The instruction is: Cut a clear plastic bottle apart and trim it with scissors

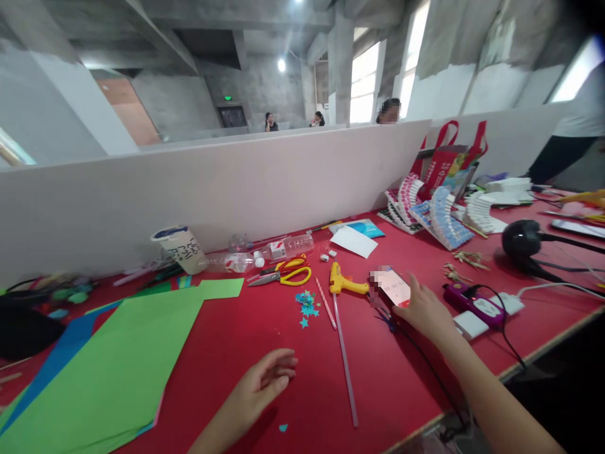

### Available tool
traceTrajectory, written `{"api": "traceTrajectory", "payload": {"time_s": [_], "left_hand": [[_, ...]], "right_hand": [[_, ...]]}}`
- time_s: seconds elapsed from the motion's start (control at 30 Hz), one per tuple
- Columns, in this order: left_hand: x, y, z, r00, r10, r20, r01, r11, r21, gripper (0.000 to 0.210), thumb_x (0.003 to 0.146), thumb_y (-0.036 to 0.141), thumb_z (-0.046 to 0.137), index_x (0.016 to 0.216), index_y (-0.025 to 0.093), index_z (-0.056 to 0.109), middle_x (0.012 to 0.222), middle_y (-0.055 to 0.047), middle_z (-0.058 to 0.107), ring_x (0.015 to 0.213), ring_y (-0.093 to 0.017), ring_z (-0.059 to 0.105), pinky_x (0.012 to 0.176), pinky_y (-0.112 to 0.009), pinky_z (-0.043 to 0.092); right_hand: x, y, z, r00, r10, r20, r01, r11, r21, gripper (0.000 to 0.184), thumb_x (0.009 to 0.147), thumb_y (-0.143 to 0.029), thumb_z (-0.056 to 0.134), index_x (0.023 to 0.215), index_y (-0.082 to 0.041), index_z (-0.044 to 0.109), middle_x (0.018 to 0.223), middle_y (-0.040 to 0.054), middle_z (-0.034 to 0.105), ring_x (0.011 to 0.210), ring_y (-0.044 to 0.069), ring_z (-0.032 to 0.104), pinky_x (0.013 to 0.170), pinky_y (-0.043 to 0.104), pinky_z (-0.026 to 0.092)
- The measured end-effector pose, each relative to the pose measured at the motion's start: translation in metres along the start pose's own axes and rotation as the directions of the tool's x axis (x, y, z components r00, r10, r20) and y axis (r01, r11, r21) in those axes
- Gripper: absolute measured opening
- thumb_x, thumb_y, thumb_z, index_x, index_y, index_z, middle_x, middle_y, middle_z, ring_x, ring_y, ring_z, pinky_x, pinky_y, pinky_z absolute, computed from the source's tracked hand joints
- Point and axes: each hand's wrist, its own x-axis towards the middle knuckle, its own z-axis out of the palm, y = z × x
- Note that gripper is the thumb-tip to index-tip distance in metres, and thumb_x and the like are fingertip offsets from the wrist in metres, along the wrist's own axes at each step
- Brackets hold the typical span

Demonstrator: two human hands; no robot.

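At right, the phone (396,290) slants away leftward.

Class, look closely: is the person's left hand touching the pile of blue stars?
Apart. The head view shows a strip of red tabletop between the left hand and the pile of blue stars.

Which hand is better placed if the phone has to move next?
Right, I'd judge: the right hand is at the edge of the phone, while the left hand is farther off, across the clear stick.
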Motion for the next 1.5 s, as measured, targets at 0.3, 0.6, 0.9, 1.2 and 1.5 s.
{"api": "traceTrajectory", "payload": {"time_s": [0.3, 0.6, 0.9, 1.2, 1.5], "left_hand": [[-0.034, 0.011, 0.012, 0.99, -0.022, -0.142, 0.038, 0.993, 0.114, 0.034, 0.083, 0.028, 0.06, 0.115, 0.019, 0.063, 0.115, -0.014, 0.068, 0.107, -0.026, 0.063, 0.097, -0.041, 0.045], [-0.008, 0.039, 0.018, 0.992, 0.076, -0.099, -0.047, 0.964, 0.263, 0.029, 0.078, 0.021, 0.059, 0.105, 0.022, 0.07, 0.104, -0.009, 0.073, 0.095, -0.024, 0.066, 0.087, -0.036, 0.048], [0.077, 0.002, -0.003, 0.809, 0.216, -0.546, -0.176, 0.976, 0.125, 0.012, 0.084, 0.026, 0.047, 0.085, 0.018, 0.055, 0.06, 0.004, 0.046, 0.055, -0.011, 0.045, 0.056, -0.022, 0.036], [0.086, -0.017, -0.006, 0.849, 0.198, -0.489, -0.201, 0.978, 0.048, 0.012, 0.08, 0.024, 0.047, 0.082, 0.018, 0.057, 0.058, 0.005, 0.049, 0.048, -0.01, 0.042, 0.049, -0.022, 0.034], [0.089, -0.019, -0.004, 0.86, 0.183, -0.477, -0.2, 0.98, 0.016, 0.01, 0.079, 0.02, 0.049, 0.08, 0.017, 0.058, 0.06, 0.003, 0.052, 0.052, -0.01, 0.047, 0.051, -0.022, 0.036]], "right_hand": [[-0.018, -0.033, 0.023, 0.929, -0.354, 0.105, 0.347, 0.935, 0.074, 0.043, 0.091, -0.03, 0.051, 0.128, -0.008, 0.048, 0.107, 0.0179, 0.066, 0.097, 0.031, 0.065, 0.085, 0.044, 0.052], [-0.099, -0.115, 0.048, 0.694, -0.613, 0.377, 0.609, 0.78, 0.147, 0.041, 0.081, -0.003, 0.04, 0.11, -0.018, 0.065, 0.099, 0.0183, 0.074, 0.081, 0.033, 0.073, 0.065, 0.041, 0.057], [-0.025, -0.152, 0.009, 0.692, -0.621, 0.368, 0.648, 0.759, 0.062, 0.028, 0.093, -0.017, 0.058, 0.121, -0.017, 0.059, 0.09, 0.0039, 0.072, 0.069, 0.018, 0.069, 0.062, 0.034, 0.057], [0.145, -0.276, 0.067, 0.761, -0.63, 0.156, 0.648, 0.752, -0.119, 0.031, 0.094, -0.029, 0.061, 0.122, -0.018, 0.058, 0.124, 0.0087, 0.06, 0.102, 0.025, 0.063, 0.084, 0.046, 0.053], [0.166, -0.27, 0.096, 0.777, -0.624, 0.084, 0.629, 0.768, -0.118, 0.032, 0.094, -0.029, 0.062, 0.124, -0.018, 0.057, 0.125, 0.0087, 0.06, 0.103, 0.026, 0.063, 0.085, 0.047, 0.053]]}}
